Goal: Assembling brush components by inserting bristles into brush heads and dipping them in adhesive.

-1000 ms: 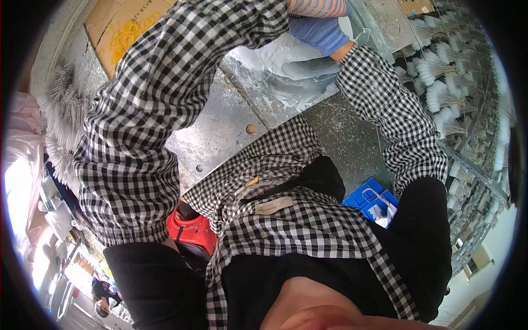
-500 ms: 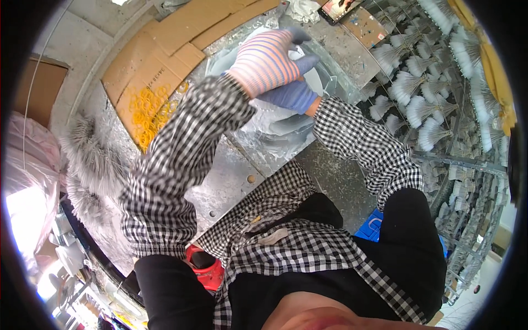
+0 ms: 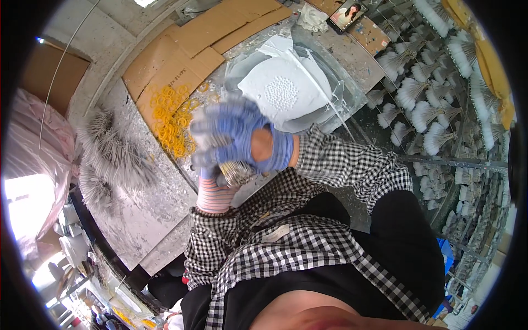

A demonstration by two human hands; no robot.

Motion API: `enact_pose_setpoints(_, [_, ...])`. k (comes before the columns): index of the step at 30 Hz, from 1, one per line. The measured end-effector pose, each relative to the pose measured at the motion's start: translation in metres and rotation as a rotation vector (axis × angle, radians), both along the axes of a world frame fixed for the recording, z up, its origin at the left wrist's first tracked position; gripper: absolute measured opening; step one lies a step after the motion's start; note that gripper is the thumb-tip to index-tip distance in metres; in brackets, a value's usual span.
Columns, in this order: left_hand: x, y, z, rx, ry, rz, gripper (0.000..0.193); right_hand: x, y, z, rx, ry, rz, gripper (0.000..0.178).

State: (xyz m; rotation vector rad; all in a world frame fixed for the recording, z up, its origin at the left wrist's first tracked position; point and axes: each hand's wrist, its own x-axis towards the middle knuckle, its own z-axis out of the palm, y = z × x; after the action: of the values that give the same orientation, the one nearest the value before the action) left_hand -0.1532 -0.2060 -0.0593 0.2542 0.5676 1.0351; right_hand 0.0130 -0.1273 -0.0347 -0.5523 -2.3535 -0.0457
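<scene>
My left hand [image 3: 215, 196], in a pink-and-orange striped glove, is at the table's near side, closed around a bundle of thin stiff threads [image 3: 238, 174]. Most of its fingers are hidden under my right hand [image 3: 236, 135]. That hand wears a blue glove with a bare patch on its back and lies across the top of the bundle; its fingers are smeared by motion, so their grip cannot be told. Beyond both hands is a clear shallow tray [image 3: 352, 102] holding white paste [image 3: 256, 82], marked by a round patch of small dots. A thin rod [image 3: 311, 77] lies across the tray.
Yellow rubber bands [image 3: 175, 118] lie on cardboard [image 3: 203, 33] at left, near grey thread bundles [image 3: 113, 154]. A phone [image 3: 346, 15] and crumpled white cloth [image 3: 312, 18] are at the back. Racks with fanned white tufts [image 3: 415, 102] stand at right.
Both hands have come away from the tray, toward me and leftward. The paste with its dotted patch now shows uncovered, and a thread bundle has come into sight between my hands.
</scene>
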Motion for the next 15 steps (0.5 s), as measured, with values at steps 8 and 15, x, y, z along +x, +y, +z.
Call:
enact_pose_setpoints(8, [-0.055, -0.052, -0.044, 0.425, 1.261, 0.023, 0.05, 0.015, -0.093, -0.032, -0.039, 0.08, 0.506, 0.033])
enact_pose_setpoints(15, [-0.037, -0.074, -0.089, 0.424, 1.271, 0.162, 0.047, 0.027, -0.113, -0.051, -0.26, 0.216, 0.303, 0.034])
